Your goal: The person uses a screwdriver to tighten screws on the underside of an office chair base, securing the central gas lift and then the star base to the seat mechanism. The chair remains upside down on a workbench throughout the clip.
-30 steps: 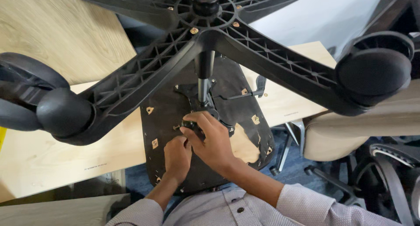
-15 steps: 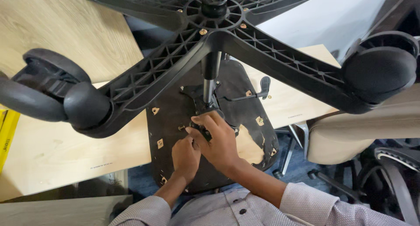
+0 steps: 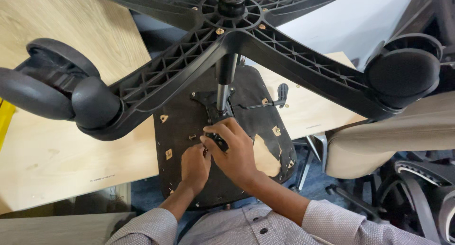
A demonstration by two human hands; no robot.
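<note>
An upturned office chair lies with its black seat underside (image 3: 189, 131) on the wooden worktop (image 3: 57, 155) — star base (image 3: 246, 41) and casters up in the air. Just below the gas-lift column (image 3: 223, 83), the right hand (image 3: 234, 152) pinches a small black knob (image 3: 219, 141) on the seat mechanism plate (image 3: 208, 102), its grip narrow around it. The left hand (image 3: 195, 165) — just left of the knob — touches the seat underside with fingers curled; what it holds, I cannot tell.

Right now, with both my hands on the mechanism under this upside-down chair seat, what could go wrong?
The star base and casters loom above the hands on the gas column; if it tips, it may strike them. The right hand grips the black knob close to the left hand, so a slip could pinch fingers. The seat underside overhangs the wooden table and might shift.
</note>
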